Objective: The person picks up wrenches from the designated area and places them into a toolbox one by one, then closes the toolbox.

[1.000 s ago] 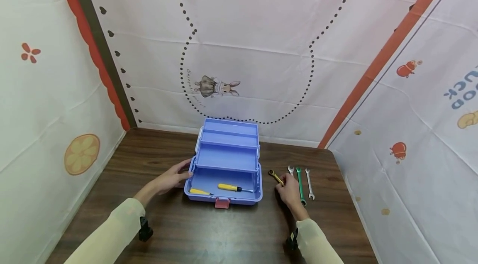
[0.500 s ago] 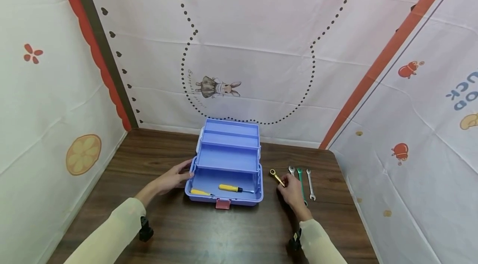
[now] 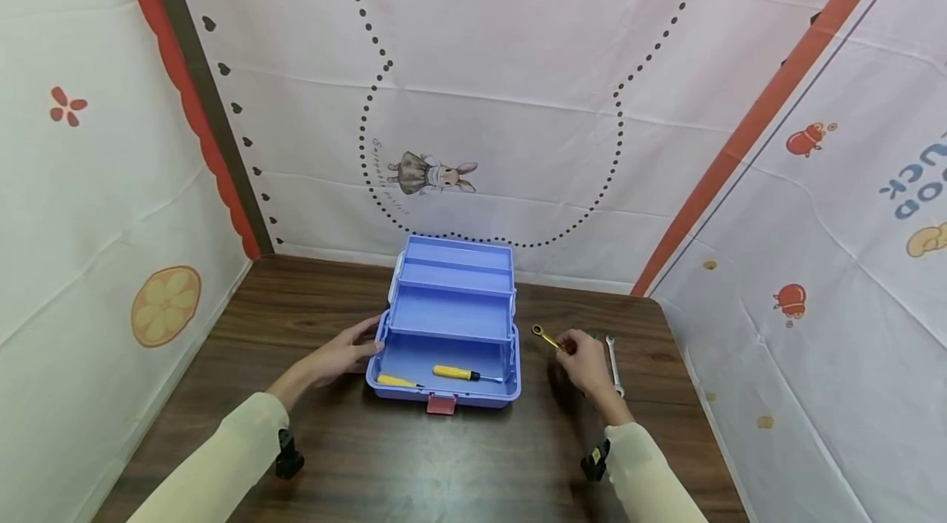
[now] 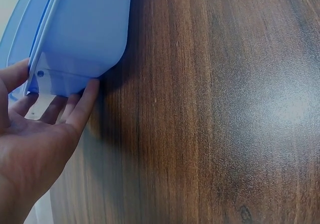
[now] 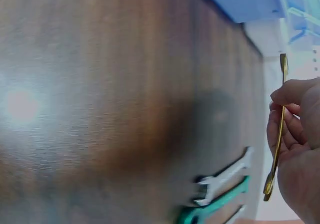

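An open blue toolbox (image 3: 453,303) with stepped trays stands at the middle of the table. My left hand (image 3: 346,352) holds its left side, the thumb at the rim and the fingers spread along the outer wall (image 4: 82,29). To the right of the box, my right hand (image 3: 587,363) pinches a gold ratcheting wrench (image 3: 547,336) between thumb and fingers. In the right wrist view the gold wrench (image 5: 279,139) is up off the table. In the bottom of the box lie two yellow-handled screwdrivers, one whole (image 3: 457,372) and one (image 3: 395,380) partly behind the front wall.
A silver wrench (image 3: 613,367) lies right of my right hand. Another silver wrench (image 5: 225,176) and a green wrench (image 5: 215,201) show on the table in the right wrist view. The red latch (image 3: 441,404) hangs at the box front. Printed cloth walls (image 3: 510,161) enclose the table.
My right hand has lifted the gold wrench off the table and moved slightly right, now covering most of the green wrench and the nearer silver one. The left hand stays on the toolbox.
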`<action>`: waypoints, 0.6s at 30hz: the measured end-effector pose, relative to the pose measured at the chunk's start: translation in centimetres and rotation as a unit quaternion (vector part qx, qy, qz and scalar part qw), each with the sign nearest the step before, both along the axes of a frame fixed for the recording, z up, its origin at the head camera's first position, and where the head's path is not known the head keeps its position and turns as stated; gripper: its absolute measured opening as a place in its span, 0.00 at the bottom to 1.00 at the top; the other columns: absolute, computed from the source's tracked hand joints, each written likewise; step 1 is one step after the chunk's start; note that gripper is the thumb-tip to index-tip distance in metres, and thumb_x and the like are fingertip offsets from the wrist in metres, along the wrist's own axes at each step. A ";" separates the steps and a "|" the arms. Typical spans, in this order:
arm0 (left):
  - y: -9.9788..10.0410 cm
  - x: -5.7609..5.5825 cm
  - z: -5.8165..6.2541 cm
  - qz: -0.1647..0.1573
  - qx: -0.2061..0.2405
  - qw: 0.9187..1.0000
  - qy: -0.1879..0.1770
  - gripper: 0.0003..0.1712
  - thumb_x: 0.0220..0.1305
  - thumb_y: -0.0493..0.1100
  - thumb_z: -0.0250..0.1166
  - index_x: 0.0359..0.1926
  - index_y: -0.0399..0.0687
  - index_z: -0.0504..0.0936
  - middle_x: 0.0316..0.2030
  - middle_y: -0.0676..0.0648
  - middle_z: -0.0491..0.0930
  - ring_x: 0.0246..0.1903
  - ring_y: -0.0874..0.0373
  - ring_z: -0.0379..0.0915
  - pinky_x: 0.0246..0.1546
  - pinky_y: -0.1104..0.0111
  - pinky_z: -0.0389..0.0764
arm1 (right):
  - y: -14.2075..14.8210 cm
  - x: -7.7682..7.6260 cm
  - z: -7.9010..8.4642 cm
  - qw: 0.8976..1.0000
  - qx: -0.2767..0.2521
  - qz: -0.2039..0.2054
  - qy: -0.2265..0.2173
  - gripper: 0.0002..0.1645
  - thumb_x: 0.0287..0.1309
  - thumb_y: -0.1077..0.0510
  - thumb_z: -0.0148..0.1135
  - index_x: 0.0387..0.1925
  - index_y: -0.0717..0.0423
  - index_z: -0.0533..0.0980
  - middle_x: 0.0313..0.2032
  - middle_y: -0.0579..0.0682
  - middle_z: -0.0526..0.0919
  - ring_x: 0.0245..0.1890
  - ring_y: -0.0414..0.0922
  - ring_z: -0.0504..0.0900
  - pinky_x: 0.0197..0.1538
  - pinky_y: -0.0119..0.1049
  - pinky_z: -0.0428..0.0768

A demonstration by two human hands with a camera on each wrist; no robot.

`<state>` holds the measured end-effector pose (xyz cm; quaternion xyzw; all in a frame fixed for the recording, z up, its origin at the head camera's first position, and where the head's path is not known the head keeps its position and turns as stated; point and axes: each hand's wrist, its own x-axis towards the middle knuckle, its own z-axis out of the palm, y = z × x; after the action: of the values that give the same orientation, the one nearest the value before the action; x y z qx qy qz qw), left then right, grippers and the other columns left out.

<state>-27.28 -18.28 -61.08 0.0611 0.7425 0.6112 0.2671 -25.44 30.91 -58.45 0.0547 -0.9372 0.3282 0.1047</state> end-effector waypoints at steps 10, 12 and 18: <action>-0.3 -0.2 -0.5 0.004 0.016 1.000 -0.007 0.42 0.82 0.48 0.59 0.86 0.50 0.48 0.83 0.32 0.46 0.76 0.30 0.55 0.66 0.37 0.74 | -2.4 -0.6 4.2 0.999 -0.004 0.048 -0.003 0.08 0.59 0.70 0.73 0.39 0.59 0.85 0.33 0.49 0.84 0.34 0.45 0.80 0.39 0.40 0.82; -0.2 -0.2 -0.6 0.008 0.019 1.000 -0.009 0.43 0.81 0.49 0.60 0.86 0.51 0.49 0.83 0.33 0.46 0.76 0.30 0.56 0.65 0.37 0.74 | -3.2 -0.6 4.9 0.998 -0.003 0.059 -0.003 0.08 0.60 0.70 0.73 0.39 0.58 0.85 0.34 0.49 0.84 0.34 0.44 0.80 0.39 0.40 0.82; 0.0 -0.1 -0.8 0.034 0.027 0.999 -0.012 0.42 0.79 0.46 0.62 0.85 0.52 0.53 0.82 0.32 0.48 0.73 0.31 0.62 0.62 0.40 0.79 | -5.8 -1.3 5.9 0.996 0.005 0.090 0.013 0.07 0.60 0.68 0.75 0.39 0.57 0.86 0.34 0.47 0.84 0.34 0.42 0.80 0.38 0.39 0.83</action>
<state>-27.43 -18.27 -61.89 0.0356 0.7240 0.6404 0.2537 -26.79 25.16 -52.55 0.1432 -0.9287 0.3311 0.0864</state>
